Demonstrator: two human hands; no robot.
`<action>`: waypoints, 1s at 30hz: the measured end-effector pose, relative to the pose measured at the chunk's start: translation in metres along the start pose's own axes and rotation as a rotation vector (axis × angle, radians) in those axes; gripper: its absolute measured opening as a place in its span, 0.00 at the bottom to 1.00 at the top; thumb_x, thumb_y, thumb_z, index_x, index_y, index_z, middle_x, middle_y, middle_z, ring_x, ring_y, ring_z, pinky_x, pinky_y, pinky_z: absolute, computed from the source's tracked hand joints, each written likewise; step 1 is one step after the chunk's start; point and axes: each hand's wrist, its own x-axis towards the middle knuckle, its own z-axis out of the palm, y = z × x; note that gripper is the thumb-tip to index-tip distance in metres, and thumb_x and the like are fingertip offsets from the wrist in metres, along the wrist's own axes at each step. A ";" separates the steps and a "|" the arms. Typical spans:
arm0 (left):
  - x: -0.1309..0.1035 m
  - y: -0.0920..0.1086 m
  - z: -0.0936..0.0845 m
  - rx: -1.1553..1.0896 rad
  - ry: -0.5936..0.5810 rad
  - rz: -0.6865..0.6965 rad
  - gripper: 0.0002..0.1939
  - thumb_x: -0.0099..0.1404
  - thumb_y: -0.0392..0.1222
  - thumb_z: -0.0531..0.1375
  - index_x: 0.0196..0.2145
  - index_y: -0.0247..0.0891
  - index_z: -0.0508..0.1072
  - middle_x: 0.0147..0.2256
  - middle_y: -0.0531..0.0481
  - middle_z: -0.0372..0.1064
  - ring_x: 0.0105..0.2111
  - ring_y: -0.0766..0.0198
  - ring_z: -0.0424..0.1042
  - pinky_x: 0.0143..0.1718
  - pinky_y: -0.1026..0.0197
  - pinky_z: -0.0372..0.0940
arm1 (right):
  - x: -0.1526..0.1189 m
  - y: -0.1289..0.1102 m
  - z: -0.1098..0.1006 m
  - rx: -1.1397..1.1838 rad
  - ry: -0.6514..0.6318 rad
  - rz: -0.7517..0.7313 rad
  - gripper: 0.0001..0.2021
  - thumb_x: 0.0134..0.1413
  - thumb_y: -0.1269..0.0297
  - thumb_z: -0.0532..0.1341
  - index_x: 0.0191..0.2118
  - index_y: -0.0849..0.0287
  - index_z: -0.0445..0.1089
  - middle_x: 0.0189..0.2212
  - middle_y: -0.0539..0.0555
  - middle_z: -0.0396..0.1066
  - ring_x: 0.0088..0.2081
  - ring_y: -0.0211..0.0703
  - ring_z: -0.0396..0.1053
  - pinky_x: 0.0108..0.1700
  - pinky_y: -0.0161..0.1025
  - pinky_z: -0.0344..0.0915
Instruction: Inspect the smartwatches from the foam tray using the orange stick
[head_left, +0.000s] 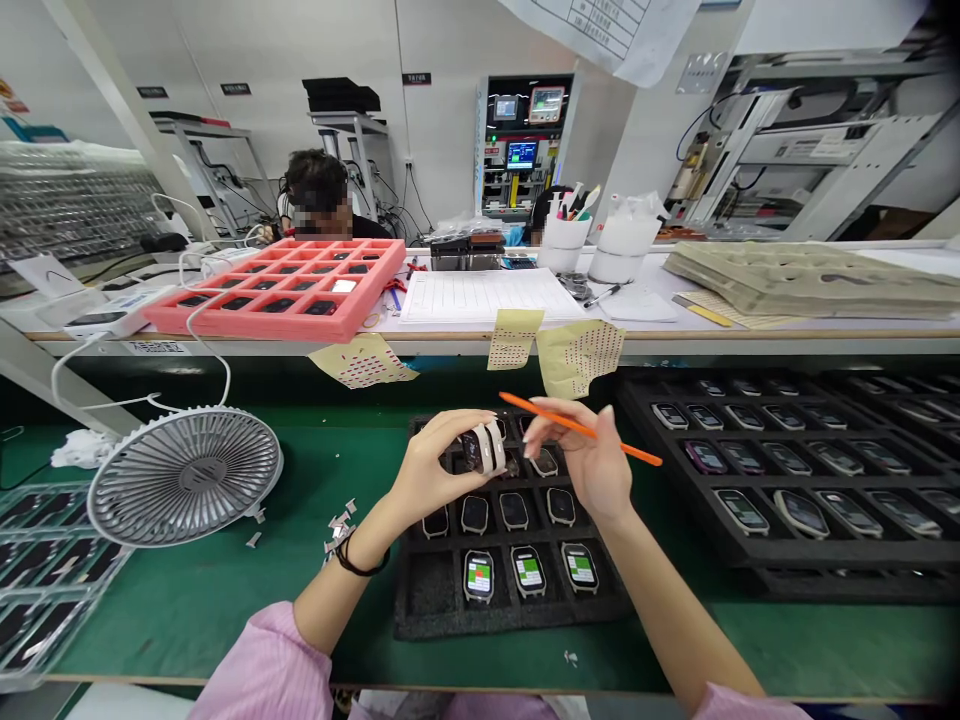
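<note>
My left hand [439, 460] is closed around two smartwatch bodies [486, 450] with pale frames, held side by side just above a black foam tray [442, 628]. In my right hand [596, 465] lies a thin orange stick [577, 428], gripped between thumb and fingers, its left tip pointing toward the watches but apart from them. Below both hands, the tray's pockets hold several watch bodies. Three in the front row have lit screens with green and white, among them a watch [529, 570] in the middle. Watches in the back rows are partly hidden by my hands.
A grey fan [187, 475] stands left, with small loose pieces [341, 525] beside it on the green mat [300, 620]. More black watch trays [712, 530] are stacked right. On the shelf sit a pink foam tray [360, 300], papers and white cups [564, 240]. A person faces me beyond.
</note>
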 end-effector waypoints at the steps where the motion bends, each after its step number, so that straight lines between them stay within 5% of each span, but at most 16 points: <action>1: 0.000 0.000 0.000 -0.008 0.001 0.001 0.22 0.56 0.39 0.68 0.49 0.40 0.72 0.48 0.41 0.74 0.48 0.53 0.73 0.50 0.49 0.67 | -0.003 -0.003 0.000 0.008 0.012 -0.040 0.29 0.63 0.41 0.46 0.37 0.54 0.77 0.24 0.55 0.73 0.24 0.44 0.69 0.26 0.43 0.67; 6: 0.000 0.002 0.001 -0.008 0.000 0.004 0.21 0.57 0.37 0.67 0.48 0.39 0.71 0.47 0.40 0.74 0.48 0.54 0.73 0.48 0.51 0.69 | -0.015 -0.009 0.004 -0.074 0.106 -0.199 0.28 0.62 0.47 0.51 0.21 0.55 0.77 0.15 0.56 0.69 0.18 0.45 0.65 0.18 0.42 0.60; 22: -0.002 0.001 0.005 0.047 0.050 0.104 0.20 0.57 0.35 0.67 0.48 0.37 0.71 0.45 0.41 0.75 0.45 0.57 0.75 0.47 0.54 0.72 | -0.019 -0.003 0.005 -0.129 0.094 -0.442 0.24 0.68 0.61 0.48 0.29 0.57 0.80 0.18 0.54 0.73 0.19 0.41 0.68 0.19 0.39 0.62; 30: 0.000 0.005 0.006 0.016 0.022 0.086 0.21 0.56 0.35 0.68 0.47 0.37 0.71 0.45 0.41 0.75 0.45 0.56 0.75 0.47 0.53 0.71 | -0.020 -0.008 0.001 -0.111 0.054 -0.412 0.25 0.68 0.62 0.47 0.28 0.58 0.80 0.19 0.54 0.73 0.20 0.42 0.69 0.21 0.41 0.63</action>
